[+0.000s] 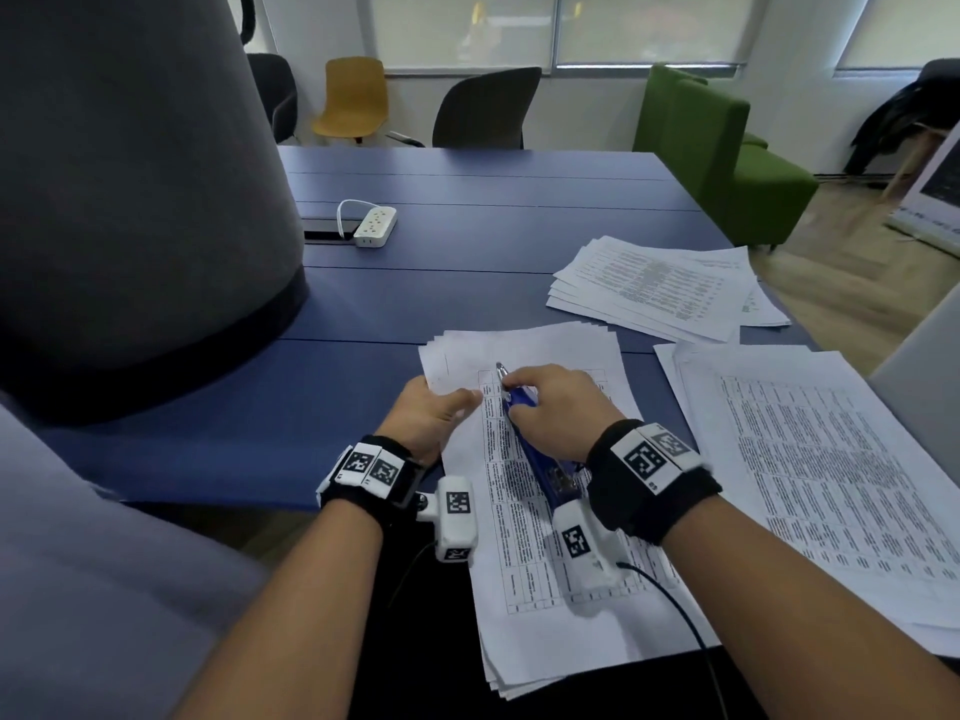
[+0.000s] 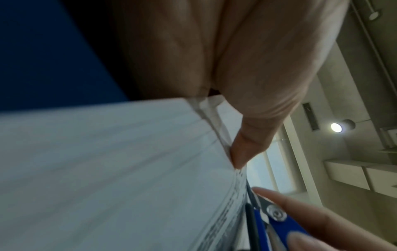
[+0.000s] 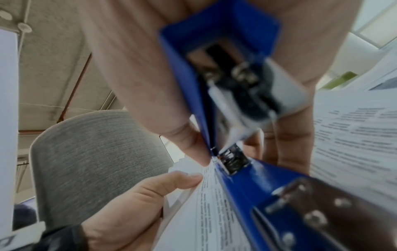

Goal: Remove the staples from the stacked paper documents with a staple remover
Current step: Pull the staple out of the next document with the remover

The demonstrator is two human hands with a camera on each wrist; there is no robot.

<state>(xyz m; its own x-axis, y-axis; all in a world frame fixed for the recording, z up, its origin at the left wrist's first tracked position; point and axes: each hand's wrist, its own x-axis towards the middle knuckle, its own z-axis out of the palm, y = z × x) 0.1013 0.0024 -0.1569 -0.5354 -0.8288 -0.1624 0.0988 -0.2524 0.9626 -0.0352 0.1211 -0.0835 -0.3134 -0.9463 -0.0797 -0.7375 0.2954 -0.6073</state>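
Your right hand point(image 1: 558, 410) is clamped around the blue staple remover point(image 1: 524, 433), fingers curled over its body, with the index finger extended toward the metal tip. The remover lies lengthwise on the stack point(image 1: 545, 511) directly under that hand; its tip points away from your wrist, toward the stack's far left corner. Whether the tip has engaged a staple cannot be determined.

Your left hand point(image 1: 428, 415) grips the stack's left edge just beside your right hand: thumb on top of the sheets, fingers underneath, lifting the edge slightly off the worktop point(image 1: 363, 387).

A second pile point(image 1: 810, 459) lies just right of your right hand. A third pile point(image 1: 660, 288) lies beyond it, farther from your fingers.
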